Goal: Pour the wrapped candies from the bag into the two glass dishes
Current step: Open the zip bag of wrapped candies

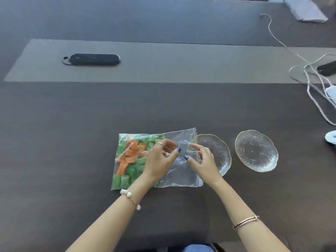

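A clear plastic bag lies flat on the dark table, its left half packed with green and orange wrapped candies. The bag's open end points right and overlaps the rim of the near glass dish. A second glass dish stands apart to the right; both dishes hold nothing. My left hand rests on the bag's middle, fingers spread. My right hand hovers over the bag's right part beside the near dish, fingers apart, touching or nearly touching the plastic.
A black oval device lies on a grey mat at the back left. White cables and a charger sprawl along the right edge. A small white round object sits at the far right.
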`<move>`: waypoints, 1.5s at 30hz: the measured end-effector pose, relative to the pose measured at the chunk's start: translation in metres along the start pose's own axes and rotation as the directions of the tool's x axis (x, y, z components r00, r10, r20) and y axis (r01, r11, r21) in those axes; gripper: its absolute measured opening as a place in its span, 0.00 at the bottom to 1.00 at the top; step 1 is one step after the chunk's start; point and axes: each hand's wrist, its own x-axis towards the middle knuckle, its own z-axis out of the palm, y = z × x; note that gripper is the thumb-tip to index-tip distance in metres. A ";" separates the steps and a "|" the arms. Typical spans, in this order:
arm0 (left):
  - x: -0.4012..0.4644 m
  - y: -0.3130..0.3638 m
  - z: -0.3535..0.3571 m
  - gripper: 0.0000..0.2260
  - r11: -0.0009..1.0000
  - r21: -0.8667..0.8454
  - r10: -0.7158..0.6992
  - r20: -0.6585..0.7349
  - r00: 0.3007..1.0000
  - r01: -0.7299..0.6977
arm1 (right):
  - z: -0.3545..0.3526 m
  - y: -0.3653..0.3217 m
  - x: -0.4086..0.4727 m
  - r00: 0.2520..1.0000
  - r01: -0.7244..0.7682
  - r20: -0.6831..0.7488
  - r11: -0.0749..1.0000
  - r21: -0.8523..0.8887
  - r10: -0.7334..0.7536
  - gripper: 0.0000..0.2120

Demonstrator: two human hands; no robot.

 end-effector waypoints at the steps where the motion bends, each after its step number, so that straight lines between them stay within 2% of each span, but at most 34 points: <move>1: 0.002 -0.003 0.008 0.05 1.000 0.010 -0.022 0.003 1.000 0.022 | -0.002 0.006 0.002 1.000 0.008 0.019 0.998 -0.063 -0.007 0.21; 3: 0.007 -0.007 0.023 0.04 0.995 0.050 -0.085 0.010 0.996 0.084 | -0.004 0.016 0.008 0.999 -0.001 0.042 0.996 -0.090 0.004 0.22; 6: 0.015 -0.011 0.046 0.06 0.974 0.105 -0.211 0.067 0.975 0.203 | -0.008 0.024 0.018 0.985 -0.170 -0.002 0.973 0.157 0.173 0.20; 8: 0.021 -0.009 0.058 0.07 0.952 0.170 -0.273 0.087 0.958 0.255 | -0.015 0.025 0.026 0.965 -0.259 0.050 0.923 0.284 0.256 0.16; 11: 0.022 -0.005 0.070 0.06 0.940 0.156 -0.316 0.065 0.947 0.303 | -0.023 0.023 0.031 0.951 -0.308 0.182 0.838 0.450 0.251 0.09; 15: 0.021 -0.003 0.071 0.05 0.924 0.039 -0.380 0.015 0.925 0.379 | -0.034 0.027 0.033 0.918 -0.383 0.326 0.719 0.581 0.226 0.08; 18: 0.018 0.000 0.071 0.07 0.926 0.047 -0.376 0.010 0.927 0.375 | -0.036 0.032 0.033 0.908 -0.388 0.360 0.752 0.533 0.214 0.08; 21: 0.016 0.005 0.069 0.09 0.929 0.045 -0.370 0.066 0.927 0.367 | -0.038 0.033 0.036 0.917 -0.374 0.332 0.770 0.517 0.222 0.07; 24: 0.015 0.007 0.066 0.08 0.939 0.092 -0.338 0.085 0.937 0.330 | -0.038 0.032 0.037 0.923 -0.357 0.319 0.782 0.511 0.214 0.07; 28: 0.016 0.003 0.063 0.06 0.940 0.062 -0.340 0.079 0.937 0.336 | -0.036 0.030 0.036 0.939 -0.308 0.297 0.813 0.494 0.175 0.07; 32: 0.014 0.001 0.064 0.08 0.949 0.209 -0.257 0.084 0.963 0.235 | -0.037 0.029 0.034 0.944 -0.282 0.290 0.835 0.473 0.154 0.07; 34: 0.012 0.000 0.069 0.09 0.929 0.321 -0.215 0.056 0.975 0.186 | -0.035 0.026 0.032 0.953 -0.255 0.269 0.854 0.453 0.142 0.08; 36: 0.008 -0.001 0.073 0.09 0.920 0.341 -0.206 0.005 0.978 0.192 | -0.034 0.023 0.032 0.964 -0.212 0.233 0.902 0.377 0.130 0.10; 40: 0.007 0.001 0.050 0.09 0.926 0.183 -0.295 -0.191 0.936 0.330 | -0.039 0.029 0.035 0.974 -0.099 0.212 0.993 0.061 0.084 0.13; 43: 0.012 0.005 0.012 0.09 0.939 0.067 -0.292 -0.364 0.884 0.338 | -0.048 0.036 0.031 0.974 -0.070 0.211 0.996 -0.060 0.081 0.14; 45: 0.010 0.011 -0.008 0.09 0.950 -0.103 -0.312 -0.381 0.870 0.295 | -0.052 0.035 0.030 0.976 -0.086 0.193 0.994 -0.061 0.097 0.11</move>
